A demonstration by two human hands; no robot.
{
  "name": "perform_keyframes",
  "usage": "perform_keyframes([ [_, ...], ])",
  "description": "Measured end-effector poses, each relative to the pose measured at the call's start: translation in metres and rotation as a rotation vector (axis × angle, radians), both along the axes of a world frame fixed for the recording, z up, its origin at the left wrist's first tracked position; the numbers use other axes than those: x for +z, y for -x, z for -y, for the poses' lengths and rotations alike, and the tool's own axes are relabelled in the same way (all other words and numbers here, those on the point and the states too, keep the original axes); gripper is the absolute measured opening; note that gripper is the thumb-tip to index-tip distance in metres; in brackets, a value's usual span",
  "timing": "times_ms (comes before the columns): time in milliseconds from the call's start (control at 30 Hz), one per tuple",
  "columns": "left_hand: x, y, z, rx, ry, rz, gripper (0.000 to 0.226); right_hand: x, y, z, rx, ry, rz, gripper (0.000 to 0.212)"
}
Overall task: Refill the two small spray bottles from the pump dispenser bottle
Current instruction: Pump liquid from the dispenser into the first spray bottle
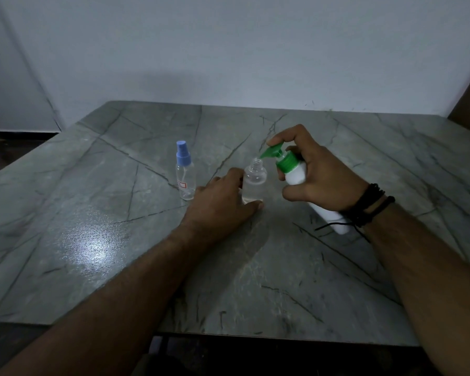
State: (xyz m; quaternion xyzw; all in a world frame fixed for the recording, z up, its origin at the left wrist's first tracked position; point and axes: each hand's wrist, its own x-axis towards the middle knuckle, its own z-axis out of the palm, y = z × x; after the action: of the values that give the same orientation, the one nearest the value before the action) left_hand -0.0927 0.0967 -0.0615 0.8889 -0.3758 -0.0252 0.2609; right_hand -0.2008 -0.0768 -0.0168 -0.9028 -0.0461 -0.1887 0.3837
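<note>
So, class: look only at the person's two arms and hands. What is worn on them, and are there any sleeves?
Both forearms are bare; no sleeves show. The right hand has several black bands stacked at the wrist, some beaded, some plain cord, with a thin black loose end trailing off. The left hand and its wrist carry nothing: no ring, watch or glove.

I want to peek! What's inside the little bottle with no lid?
The open bottle holds a little clear liquid at its bottom. The left hand hides its lower left side.

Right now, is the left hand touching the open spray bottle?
Touching: the head view shows the left hand gripping the uncapped spray bottle, fingers and thumb around it.
</note>
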Motion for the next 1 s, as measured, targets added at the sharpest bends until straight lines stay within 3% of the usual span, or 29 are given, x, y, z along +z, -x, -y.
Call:
perform_keyframes([
  [1000, 0.0024, 0.0032, 0.0005, 0.007, -0.008, 0.006, 0.063, 0.0004, -0.0017, -0.0014, 0.039, 0.073, -0.084, 0.082],
])
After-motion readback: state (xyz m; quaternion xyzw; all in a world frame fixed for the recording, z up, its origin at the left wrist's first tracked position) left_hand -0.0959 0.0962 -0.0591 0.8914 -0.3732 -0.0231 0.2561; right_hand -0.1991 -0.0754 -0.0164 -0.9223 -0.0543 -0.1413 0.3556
